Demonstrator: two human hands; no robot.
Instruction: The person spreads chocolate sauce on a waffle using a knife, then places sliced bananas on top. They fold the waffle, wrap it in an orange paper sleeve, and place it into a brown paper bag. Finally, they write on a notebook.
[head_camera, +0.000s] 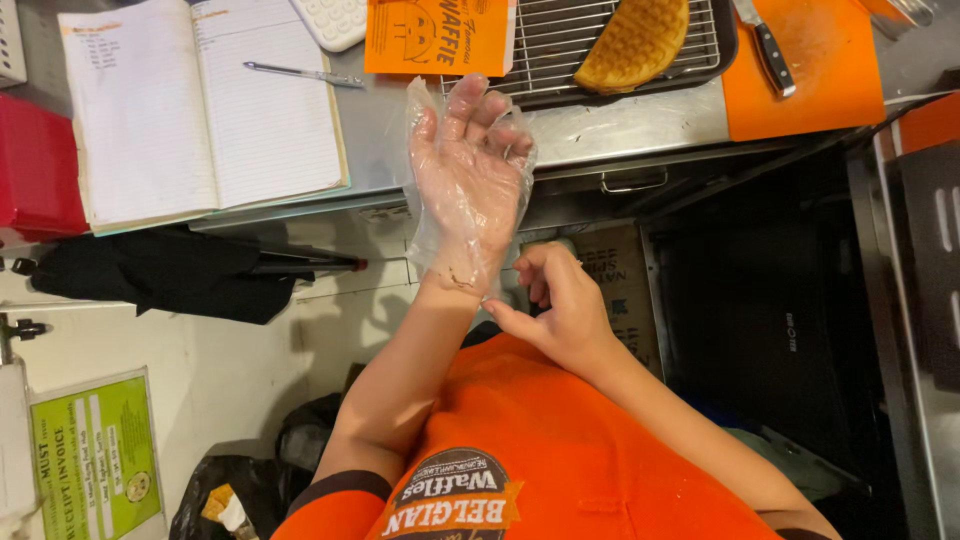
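Clear plastic, thin and loose, covers your left hand (468, 180): the disposable glove (430, 240) runs with its long axis from about 6 o'clock at the wrist to 12 o'clock at the fingertips, palm toward the camera, the gloved fingers (462, 110) spread and slightly curled, holding nothing. Your right hand (558, 305) sits just below and to the right, at roughly 4 o'clock from the gloved palm, bare, with its fingers (500, 315) pinched together at the glove's cuff (462, 280), where the plastic bunches at the wrist; the pinch looks closed on the edge of the film, though the contact itself is small in the view. So the cuff lies at about 9 o'clock from your right fingertips, touching them, and the glove's length points away toward the counter (620, 125). Beyond your gloved fingertips, at 12 to 1 o'clock, a folded waffle (635, 40) rests on a wire rack (545, 50), well apart from both hands. An open notebook (200, 110) lies at 10 o'clock.
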